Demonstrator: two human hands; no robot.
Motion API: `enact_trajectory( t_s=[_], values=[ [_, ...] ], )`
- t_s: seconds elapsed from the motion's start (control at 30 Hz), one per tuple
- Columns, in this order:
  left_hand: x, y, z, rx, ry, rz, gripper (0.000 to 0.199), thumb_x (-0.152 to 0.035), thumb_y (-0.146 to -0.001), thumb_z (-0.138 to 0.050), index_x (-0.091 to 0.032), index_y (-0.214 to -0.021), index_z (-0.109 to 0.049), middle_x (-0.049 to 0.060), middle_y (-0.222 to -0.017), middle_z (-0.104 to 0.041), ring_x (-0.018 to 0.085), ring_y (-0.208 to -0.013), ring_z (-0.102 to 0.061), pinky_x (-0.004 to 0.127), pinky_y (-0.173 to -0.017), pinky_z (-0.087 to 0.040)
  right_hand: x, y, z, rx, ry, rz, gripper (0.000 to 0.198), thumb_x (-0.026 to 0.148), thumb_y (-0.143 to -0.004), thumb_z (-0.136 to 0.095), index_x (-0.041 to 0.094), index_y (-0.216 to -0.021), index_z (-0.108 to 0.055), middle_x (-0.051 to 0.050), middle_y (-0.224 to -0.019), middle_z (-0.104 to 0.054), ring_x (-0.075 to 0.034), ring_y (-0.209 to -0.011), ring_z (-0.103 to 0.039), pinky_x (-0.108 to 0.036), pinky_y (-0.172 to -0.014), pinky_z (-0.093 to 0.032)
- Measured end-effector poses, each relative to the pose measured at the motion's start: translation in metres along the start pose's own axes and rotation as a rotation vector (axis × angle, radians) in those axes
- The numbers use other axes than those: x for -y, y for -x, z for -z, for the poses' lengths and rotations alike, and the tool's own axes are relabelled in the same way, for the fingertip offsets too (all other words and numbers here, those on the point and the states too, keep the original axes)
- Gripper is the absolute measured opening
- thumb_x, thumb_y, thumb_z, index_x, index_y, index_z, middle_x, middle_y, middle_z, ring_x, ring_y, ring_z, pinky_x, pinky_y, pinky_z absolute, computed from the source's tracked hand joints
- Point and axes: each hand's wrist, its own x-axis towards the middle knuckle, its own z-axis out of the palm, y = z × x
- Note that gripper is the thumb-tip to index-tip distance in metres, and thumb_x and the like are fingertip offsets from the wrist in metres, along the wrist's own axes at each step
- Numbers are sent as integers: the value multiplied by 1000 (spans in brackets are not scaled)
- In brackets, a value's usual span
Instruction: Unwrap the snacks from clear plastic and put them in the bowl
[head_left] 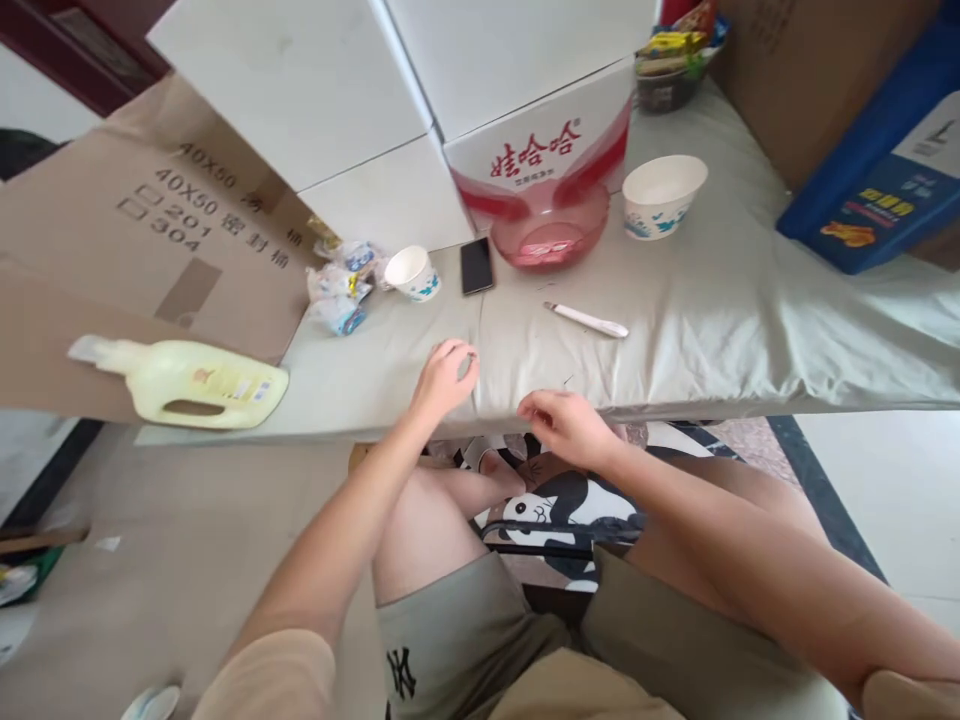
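Observation:
My left hand [448, 378] is over the front of the cloth-covered table [360, 375], thumb and fingers curled round into a pinch. Whatever its fingertips hold, if anything, is too small to make out. At the table's front edge my right hand [568, 425] has its fingers bent and pressed together; their contents are hidden. A short thin dark strand [568, 380] lies just above it on the cloth. Beyond my right hand is a slim white pen-like tool [589, 320] with a darker tip. A black phone [477, 266] lies farther back, between a small paper cup [414, 274] and a translucent red bowl [551, 235].
A larger paper tub [664, 197] stands right of the bowl. Wrapped packets [345, 285] lie left of the small cup. A yellow bottle [210, 385] rests on its side. White boxes [360, 90], a cardboard carton [187, 240] and a blue package [885, 180] border the table.

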Motion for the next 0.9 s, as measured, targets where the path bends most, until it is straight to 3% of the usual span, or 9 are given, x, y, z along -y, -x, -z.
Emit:
enact_trajectory(
  t_s=[0.1,0.23,0.33,0.47,0.57,0.73,0.83,0.9],
  values=[
    [28,46,-25,15,-6,97,27,-24,-93,-49,-20,-111,-69,11,-126,-66,25,-121,-60,41,-108,-48,35,34,-73,357,90,100,19,11,-83,-55,18,-95,-69,-4,-92,-74,-15,-78,-65,-26,-72,-45],
    [27,59,-45,-30,-125,108,34,-21,-91,-50,-21,-121,-67,11,-134,-63,29,-128,-56,43,-110,-46,59,109,-166,896,322,215,16,32,-89,-59,21,-88,-70,-4,-88,-75,-18,-72,-64,-27,-58,-37],
    [23,59,-49,-25,-169,90,37,-21,-92,-49,-20,-124,-66,11,-134,-63,28,-128,-56,42,-111,-45,54,156,-198,908,369,261,19,34,-92,-58,19,-91,-70,-5,-92,-74,-17,-76,-64,-28,-62,-40],
    [25,61,-48,-2,-189,54,39,-23,-95,-45,-17,-129,-63,12,-136,-61,28,-130,-53,41,-113,-42,42,181,-192,953,331,260,23,41,-93,-62,20,-97,-70,-5,-94,-73,-19,-86,-66,-30,-71,-46],
    [25,62,-47,13,-196,59,39,-23,-95,-45,-18,-129,-63,12,-137,-60,28,-130,-52,42,-113,-41,36,184,-176,1025,280,132,24,40,-91,-66,23,-107,-70,-5,-100,-73,-20,-90,-67,-31,-77,-49],
    [21,59,-46,28,-184,76,39,-22,-94,-45,-19,-128,-63,13,-137,-59,30,-130,-51,45,-113,-40,35,190,-164,953,234,-84,46,30,-82,-74,21,-125,-62,-11,-125,-66,-27,-115,-63,-38,-95,-49],
    [21,58,-47,36,-169,86,41,-22,-94,-43,-17,-130,-62,14,-139,-57,31,-130,-50,45,-113,-40,39,193,-165,1000,264,-227,41,24,-85,-67,19,-126,-61,-12,-120,-69,-27,-109,-66,-37,-91,-50],
    [21,57,-48,40,-163,94,41,-22,-94,-42,-17,-130,-61,14,-140,-57,30,-130,-50,45,-113,-40,41,193,-165,1044,271,-221,36,23,-87,-62,16,-123,-64,-13,-115,-72,-27,-103,-68,-36,-88,-49]
  ],
)
